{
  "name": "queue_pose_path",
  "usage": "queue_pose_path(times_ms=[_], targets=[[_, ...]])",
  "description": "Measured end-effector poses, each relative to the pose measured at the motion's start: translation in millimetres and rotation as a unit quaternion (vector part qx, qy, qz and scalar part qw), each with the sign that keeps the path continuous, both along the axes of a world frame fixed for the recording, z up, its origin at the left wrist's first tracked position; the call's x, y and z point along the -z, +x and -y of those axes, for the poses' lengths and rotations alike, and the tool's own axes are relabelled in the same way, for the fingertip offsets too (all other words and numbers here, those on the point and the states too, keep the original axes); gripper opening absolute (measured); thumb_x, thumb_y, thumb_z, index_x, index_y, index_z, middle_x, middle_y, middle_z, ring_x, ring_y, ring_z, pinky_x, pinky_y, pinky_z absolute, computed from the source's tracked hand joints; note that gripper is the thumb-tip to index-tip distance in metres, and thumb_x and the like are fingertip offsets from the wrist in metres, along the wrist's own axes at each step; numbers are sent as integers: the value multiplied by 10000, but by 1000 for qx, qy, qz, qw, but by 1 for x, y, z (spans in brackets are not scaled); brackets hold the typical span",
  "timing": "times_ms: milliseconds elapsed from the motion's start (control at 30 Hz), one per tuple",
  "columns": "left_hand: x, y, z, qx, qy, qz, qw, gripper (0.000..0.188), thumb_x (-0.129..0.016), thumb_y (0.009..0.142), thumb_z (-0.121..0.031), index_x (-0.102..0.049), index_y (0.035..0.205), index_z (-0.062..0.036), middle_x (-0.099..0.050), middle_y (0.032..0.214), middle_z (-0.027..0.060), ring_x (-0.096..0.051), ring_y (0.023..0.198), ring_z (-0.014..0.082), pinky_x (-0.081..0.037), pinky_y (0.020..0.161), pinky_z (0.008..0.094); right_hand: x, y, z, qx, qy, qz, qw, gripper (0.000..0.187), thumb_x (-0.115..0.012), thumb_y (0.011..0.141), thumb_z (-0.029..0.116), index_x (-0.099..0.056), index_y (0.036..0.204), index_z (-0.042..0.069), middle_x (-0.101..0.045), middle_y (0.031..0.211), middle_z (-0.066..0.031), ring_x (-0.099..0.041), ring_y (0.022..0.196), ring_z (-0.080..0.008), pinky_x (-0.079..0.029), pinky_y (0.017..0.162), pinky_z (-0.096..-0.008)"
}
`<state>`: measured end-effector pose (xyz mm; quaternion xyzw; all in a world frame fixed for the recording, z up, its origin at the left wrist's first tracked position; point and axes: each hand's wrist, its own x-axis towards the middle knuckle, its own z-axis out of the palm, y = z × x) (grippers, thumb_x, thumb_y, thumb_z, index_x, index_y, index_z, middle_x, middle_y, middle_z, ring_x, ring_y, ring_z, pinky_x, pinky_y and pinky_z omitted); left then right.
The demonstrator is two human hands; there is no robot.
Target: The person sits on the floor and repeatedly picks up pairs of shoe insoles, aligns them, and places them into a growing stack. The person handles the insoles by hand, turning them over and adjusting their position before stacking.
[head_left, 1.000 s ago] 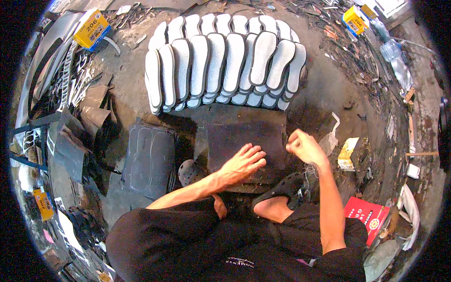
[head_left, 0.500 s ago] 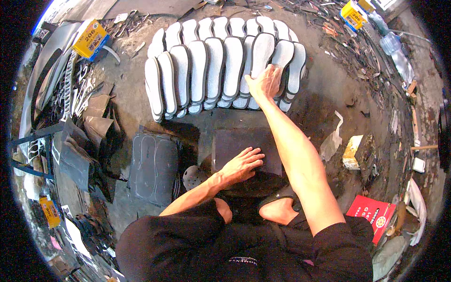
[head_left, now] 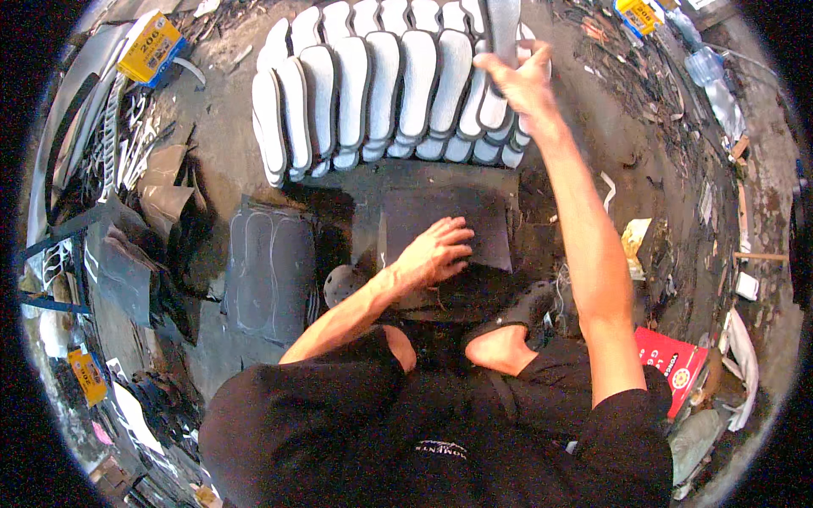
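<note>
Shoe soles with white tops and dark edges (head_left: 418, 85) lie overlapped in two curved rows on the ground ahead of me. At the right end of the rows, my right hand (head_left: 532, 91) grips a sole (head_left: 504, 30) by its lower end, thumb on one side and fingers on the other. This sole looks greyer than the others and extends past the top edge of the view. My left hand (head_left: 436, 251) lies flat, fingers stretched, on a dark square slab (head_left: 489, 233) between my feet and the soles.
Left of the slab lies a stack of dark sheets (head_left: 271, 271) with sole outlines drawn on top. Beside it is a grey round object (head_left: 343, 286). Yellow-blue boxes (head_left: 151, 49), a red box (head_left: 673, 364), plastic bottles (head_left: 705, 72) and strips of scrap surround me.
My right hand has moved up and right, lifting a sole from the row. My left hand stays on the slab. The whole view has shifted slightly.
</note>
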<state>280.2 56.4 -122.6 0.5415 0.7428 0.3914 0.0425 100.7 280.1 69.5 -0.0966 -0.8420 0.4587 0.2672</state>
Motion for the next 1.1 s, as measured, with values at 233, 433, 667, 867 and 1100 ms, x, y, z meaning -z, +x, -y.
queue_pose_path(times_ms=[233, 433, 667, 867, 1100], targets=[[-35, 2, 8, -20, -19, 45, 999, 776, -930, 762, -324, -632, 1450, -123, -554, 1529, 168, -451, 1495, 396, -333, 1277, 555, -53, 157, -78, -74, -247, 3, 966, 467, -608, 1120, 314, -586, 1397, -62, -559, 1468, -143, -716, 1197, -415, -623, 1005, -507], [-50, -4, 84, -100, -123, 17, 987, 406, -835, 884, -233, -775, 1270, -124, -613, 1472, 151, -519, 1418, 404, -452, 1185, 520, -68, 247, -110, 212, -290, 54, 932, 447, -656, 1080, 455, -655, 1279, 55, -731, 1000, -91, -707, 690, -189, -484, 501, -243], [-69, -95, 68, -114, -152, 421, 887, 307, -722, 1053, -298, -817, 1130, -17, -797, 938, 1, -653, 872, 65, -552, 847, 307, -32, 291, -134, 112, -481, -61, 867, 522, -628, 1101, 177, -455, 1504, -105, -565, 1486, -294, -650, 1280, -477, -650, 1026, -416], [-104, -157, 61, -108, -166, 539, 819, 409, -748, 1023, -382, -806, 1198, -17, -806, 1106, 31, -717, 981, 138, -543, 958, 317, -49, 292, -143, 131, -470, -53, 871, 427, -745, 1045, 209, -605, 1397, 11, -719, 1207, -155, -778, 935, -250, -649, 777, -274], [-82, -157, 61, -86, -116, 629, 764, 317, -751, 1031, -356, -820, 1130, -63, -807, 1021, 2, -721, 854, 100, -578, 806, 282, -48, 298, -146, 125, -470, -54, 872, 395, -781, 1018, 196, -634, 1361, 67, -657, 1292, -20, -737, 923, -214, -575, 729, -254]])
